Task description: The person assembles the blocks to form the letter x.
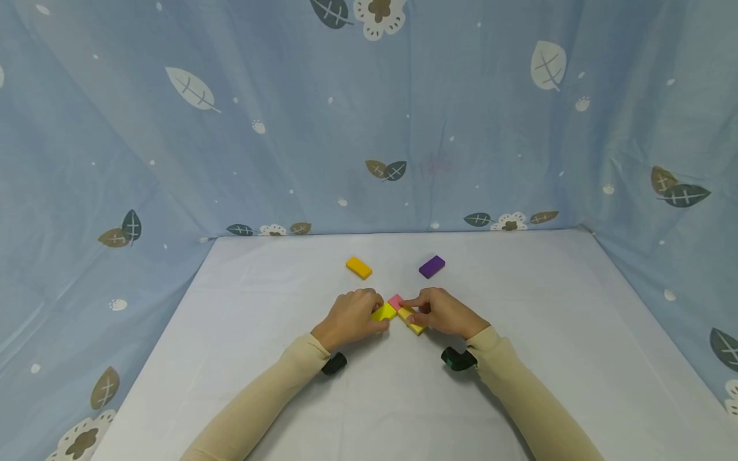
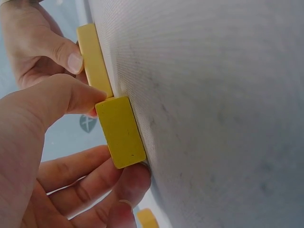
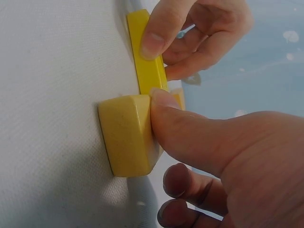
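My left hand (image 1: 353, 315) pinches a bright yellow block (image 1: 383, 312) between thumb and fingers, low over the white table. In the left wrist view the block's narrow end (image 2: 121, 133) faces the camera. My right hand (image 1: 448, 312) holds a pale yellow block (image 1: 414, 323), its thumb pressed along one side in the right wrist view. The right index finger reaches to a pink block (image 1: 394, 301) just beyond. These three blocks meet end to corner, the two yellow ones slanting away from the pink one. Part of the bright yellow block is hidden by the left hand.
Farther back on the white tabletop (image 1: 277, 275) lie an orange-yellow block (image 1: 359, 268) on the left and a purple block (image 1: 432, 267) on the right. A blue patterned curtain (image 1: 323, 128) surrounds the table. Black wrist devices (image 1: 458, 359) sit under both sleeves.
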Available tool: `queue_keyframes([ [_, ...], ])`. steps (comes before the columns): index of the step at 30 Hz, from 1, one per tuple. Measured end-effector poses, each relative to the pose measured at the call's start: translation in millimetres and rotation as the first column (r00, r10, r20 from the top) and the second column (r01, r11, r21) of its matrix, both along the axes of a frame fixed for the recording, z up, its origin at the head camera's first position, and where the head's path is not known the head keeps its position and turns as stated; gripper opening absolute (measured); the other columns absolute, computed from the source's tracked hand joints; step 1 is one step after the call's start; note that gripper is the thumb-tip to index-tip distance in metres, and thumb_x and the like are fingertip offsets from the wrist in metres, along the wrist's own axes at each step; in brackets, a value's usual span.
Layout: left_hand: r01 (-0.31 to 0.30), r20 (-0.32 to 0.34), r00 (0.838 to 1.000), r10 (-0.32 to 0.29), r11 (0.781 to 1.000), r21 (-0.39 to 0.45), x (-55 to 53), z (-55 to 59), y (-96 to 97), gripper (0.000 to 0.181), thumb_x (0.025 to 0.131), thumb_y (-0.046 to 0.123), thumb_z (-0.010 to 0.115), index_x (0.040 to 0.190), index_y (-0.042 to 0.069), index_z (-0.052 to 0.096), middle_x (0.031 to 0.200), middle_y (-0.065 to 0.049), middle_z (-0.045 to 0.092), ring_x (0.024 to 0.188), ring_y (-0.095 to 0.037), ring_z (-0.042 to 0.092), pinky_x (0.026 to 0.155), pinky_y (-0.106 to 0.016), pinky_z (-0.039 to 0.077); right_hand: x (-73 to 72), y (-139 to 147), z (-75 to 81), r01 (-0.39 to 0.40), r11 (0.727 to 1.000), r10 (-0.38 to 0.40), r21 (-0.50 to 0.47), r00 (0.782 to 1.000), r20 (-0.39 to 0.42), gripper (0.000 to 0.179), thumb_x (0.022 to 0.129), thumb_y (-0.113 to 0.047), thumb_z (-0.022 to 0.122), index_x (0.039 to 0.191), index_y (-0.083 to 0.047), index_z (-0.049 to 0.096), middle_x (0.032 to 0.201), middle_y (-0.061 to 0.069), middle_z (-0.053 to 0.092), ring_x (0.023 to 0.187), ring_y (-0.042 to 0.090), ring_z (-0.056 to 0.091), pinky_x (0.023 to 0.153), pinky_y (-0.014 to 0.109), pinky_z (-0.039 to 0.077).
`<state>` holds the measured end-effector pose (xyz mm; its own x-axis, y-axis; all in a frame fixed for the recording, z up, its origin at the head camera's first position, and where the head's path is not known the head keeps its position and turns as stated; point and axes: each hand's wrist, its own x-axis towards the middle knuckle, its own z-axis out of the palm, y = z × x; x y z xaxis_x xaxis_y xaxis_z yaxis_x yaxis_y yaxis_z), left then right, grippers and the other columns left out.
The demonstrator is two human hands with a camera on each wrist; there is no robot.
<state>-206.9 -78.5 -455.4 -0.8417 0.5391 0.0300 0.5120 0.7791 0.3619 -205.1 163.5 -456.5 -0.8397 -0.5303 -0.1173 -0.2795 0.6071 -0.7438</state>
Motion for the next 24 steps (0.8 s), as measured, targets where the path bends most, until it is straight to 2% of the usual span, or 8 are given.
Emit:
queue_keyframes([
  [10,-0.001,0.000,1.000,0.001,1.000,-0.002,-0.5,-1.8,-0.5,0.027,0.086,0.033,0.077,0.094,0.008,0.072,0.078,0.001,0.055,0.060,-0.009,0.045,0.051,-0.022,0.033,0.5,-0.6,1.2,0.022,1.000,-0.022,0.008,1.000,0.013,0.040,0.093,-0.014,0.077,0.131,-0.004,0.070,0.080,0.007,0.057,0.066,0.016,0.042,0.055,0.020,0.031],
  [19,-0.002,-0.011,1.000,0.002,1.000,0.000,-0.7,-3.6,-1.2,0.032,0.087,0.035,0.077,0.102,0.006,0.076,0.080,0.002,0.059,0.063,-0.010,0.050,0.053,-0.022,0.040,0.0,-0.9,2.0,0.024,0.999,-0.023,0.035,1.000,-0.018,0.043,0.091,-0.015,0.080,0.131,-0.006,0.070,0.074,0.002,0.047,0.070,0.016,0.042,0.056,0.021,0.030],
  [24,-0.005,-0.007,1.000,0.005,1.000,0.001,0.6,-3.7,-1.4,0.034,0.088,0.035,0.077,0.106,0.006,0.077,0.081,0.002,0.060,0.064,-0.010,0.052,0.054,-0.022,0.042,-0.1,-0.5,0.9,0.024,0.999,-0.023,0.029,1.000,-0.006,0.042,0.091,-0.015,0.079,0.131,-0.006,0.070,0.076,0.003,0.054,0.070,0.016,0.043,0.056,0.020,0.032],
])
